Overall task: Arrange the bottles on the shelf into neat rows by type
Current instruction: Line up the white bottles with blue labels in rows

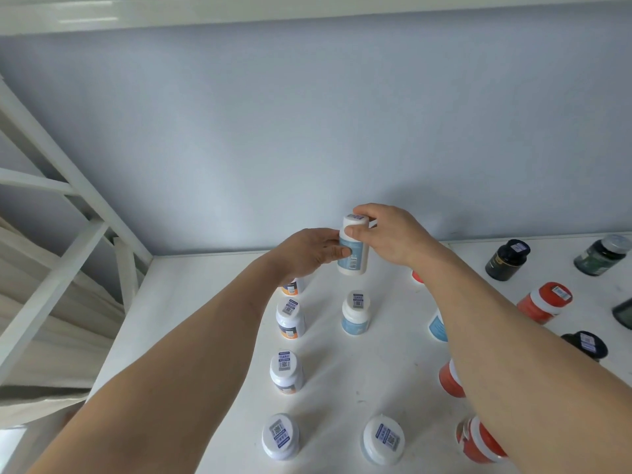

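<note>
Both hands are gripping one blue-labelled bottle (354, 246), the left hand (309, 253) curling round its body and the right hand (390, 234) pinching its cap, holding it just above the shelf (205, 302), seemingly heading its blue row, with bare room beyond before the back wall (307, 131).

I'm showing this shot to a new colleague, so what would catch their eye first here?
First, the two hands meeting at centre: the left hand and right hand both grip a white bottle with a blue label, held near the back wall. Next, the column of white bottles with orange bands lined up on the white shelf, left of centre.
</note>
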